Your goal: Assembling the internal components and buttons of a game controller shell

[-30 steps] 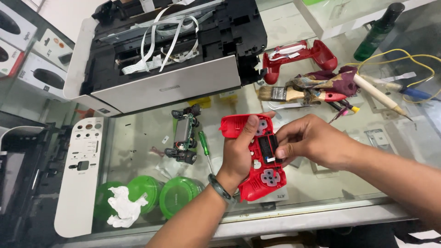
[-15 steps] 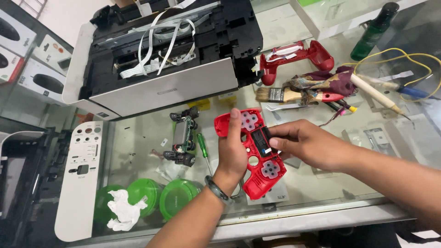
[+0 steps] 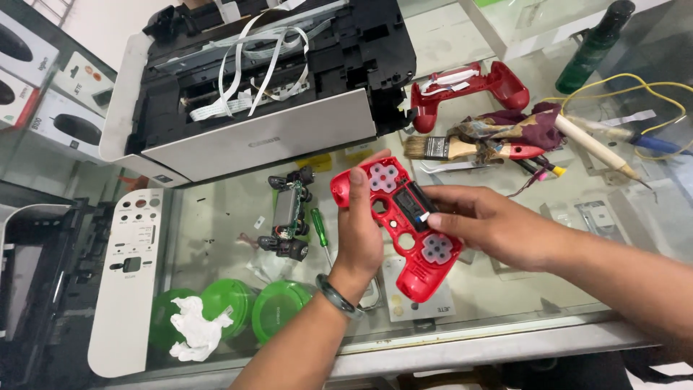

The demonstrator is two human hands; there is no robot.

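Glass forms the worktop (image 3: pixel 505 289), and the largest thing on it is an opened black and white printer (image 3: pixel 260 87) with white ribbon cables loose across its top. Left of the printer's near corner lies a long white control panel (image 3: pixel 126 274). Near of the printer, about the middle of the worktop, both hands hold a red controller front shell (image 3: pixel 404 224), inner side up, with pale button membranes showing at its two ends. The left hand (image 3: pixel 364 231) wraps its grip around the shell's left edge, thumb laid along the rim and fingers hidden beneath; a dark bangle (image 3: pixel 339 297) sits on that wrist. The right hand (image 3: pixel 491 227) reaches in from the right, its grip pinched at a small white piece beside the dark opening in the shell's middle. Right of the printer rests a second red controller shell (image 3: pixel 469 90), and just near of that a paintbrush (image 3: pixel 440 146) with a crumpled cloth (image 3: pixel 516 126). Below the glass, near of the printer's front, sit green round lids (image 3: pixel 245 310). Between printer and lids lies a small circuit board (image 3: pixel 287 217), with a green-handled screwdriver (image 3: pixel 320 231) just beside it.
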